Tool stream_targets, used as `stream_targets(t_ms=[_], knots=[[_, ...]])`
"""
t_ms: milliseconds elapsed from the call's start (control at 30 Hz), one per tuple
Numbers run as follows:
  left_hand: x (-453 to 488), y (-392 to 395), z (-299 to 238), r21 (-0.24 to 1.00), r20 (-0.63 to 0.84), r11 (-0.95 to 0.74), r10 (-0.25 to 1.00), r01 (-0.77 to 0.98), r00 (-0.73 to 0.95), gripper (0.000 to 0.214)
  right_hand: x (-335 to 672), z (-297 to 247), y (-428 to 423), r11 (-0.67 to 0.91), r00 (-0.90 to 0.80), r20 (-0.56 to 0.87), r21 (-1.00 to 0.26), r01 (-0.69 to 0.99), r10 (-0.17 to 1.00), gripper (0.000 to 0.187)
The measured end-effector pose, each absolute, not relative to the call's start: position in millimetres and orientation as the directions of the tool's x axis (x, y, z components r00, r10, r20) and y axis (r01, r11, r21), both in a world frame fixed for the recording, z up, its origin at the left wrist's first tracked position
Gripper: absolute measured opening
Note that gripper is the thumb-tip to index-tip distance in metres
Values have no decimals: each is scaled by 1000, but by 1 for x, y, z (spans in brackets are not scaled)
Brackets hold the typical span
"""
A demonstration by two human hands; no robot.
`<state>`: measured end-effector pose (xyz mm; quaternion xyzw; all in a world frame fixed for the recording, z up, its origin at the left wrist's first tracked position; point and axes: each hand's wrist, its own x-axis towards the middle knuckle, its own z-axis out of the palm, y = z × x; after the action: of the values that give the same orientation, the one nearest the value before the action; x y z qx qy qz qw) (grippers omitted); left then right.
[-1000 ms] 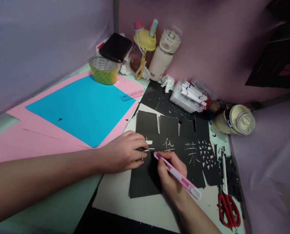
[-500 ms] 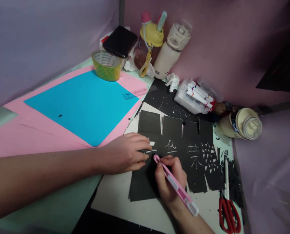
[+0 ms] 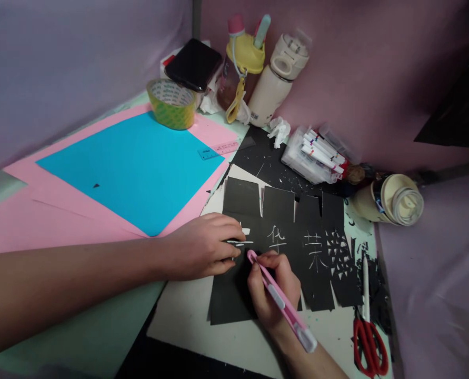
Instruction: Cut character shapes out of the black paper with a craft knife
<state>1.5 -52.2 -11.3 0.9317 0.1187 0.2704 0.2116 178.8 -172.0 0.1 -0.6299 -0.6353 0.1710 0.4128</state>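
Note:
In the head view, my right hand grips a pink utility knife like a pen, its tip down at the black paper. Characters and small triangles are cut through this paper, with white showing in the cuts, and slits notch its upper and lower edges. My left hand lies flat on the paper's left part, fingers stretched toward a cut character and partly covering it. Beneath the paper is a pale board. The blade itself is too small to make out.
Red-handled scissors lie at right among black scraps. Blue paper rests on pink paper, with a tape roll and a ruler. Behind stand a yellow-lidded bottle, a white bottle and a marker case.
My right hand and the utility knife have shifted slightly left. The left hand stays nearly in place, with a little more of the white cut line showing by its fingers.

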Motion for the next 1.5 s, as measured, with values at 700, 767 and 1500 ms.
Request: stream_targets(t_ms=[700, 767, 1500], knots=[[0, -53, -13, 437, 453, -891, 334, 120, 827, 16, 181, -2, -170, 116, 163, 286, -753, 647, 944, 10], [1, -53, -13, 435, 457, -893, 332, 119, 825, 16, 181, -3, -170, 119, 159, 286, -752, 648, 945, 11], [-1, -53, -15, 416, 463, -902, 317, 113, 827, 17, 181, 1, -164, 253, 29, 388, -655, 712, 921, 15]])
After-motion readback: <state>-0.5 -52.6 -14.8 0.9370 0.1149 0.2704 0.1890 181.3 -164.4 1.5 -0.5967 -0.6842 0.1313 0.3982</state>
